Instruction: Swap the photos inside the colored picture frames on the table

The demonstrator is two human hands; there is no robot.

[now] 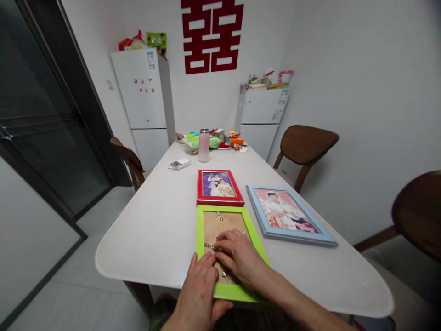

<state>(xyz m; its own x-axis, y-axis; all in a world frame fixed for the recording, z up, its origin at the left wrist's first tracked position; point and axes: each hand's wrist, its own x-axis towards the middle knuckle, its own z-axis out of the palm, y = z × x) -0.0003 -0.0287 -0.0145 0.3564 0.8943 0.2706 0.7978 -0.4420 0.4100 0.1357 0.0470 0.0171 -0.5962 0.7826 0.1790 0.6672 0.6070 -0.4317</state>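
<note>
A lime-green picture frame [200, 230] lies back side up at the near edge of the white table, its brown backing board [212, 220] showing. Several small metal clips sit around the board, among them a top clip [220, 215] and a left clip [207, 245]. My left hand [200, 289] grips the frame's lower left corner, fingers over the rim and thumb at the bottom edge. Bent over the board, my right hand [241, 257] has its fingertips together at the inner end of the left clip. Part of the board is hidden under both hands.
Just beyond lies a red photo frame [220, 201]; a light-blue photo frame [292, 236] is to the right. Farther back are a small white device [180, 163], a pink bottle [204, 146] and a pile of packets [191, 141]. Wooden chairs [306, 142] flank the white table [144, 239].
</note>
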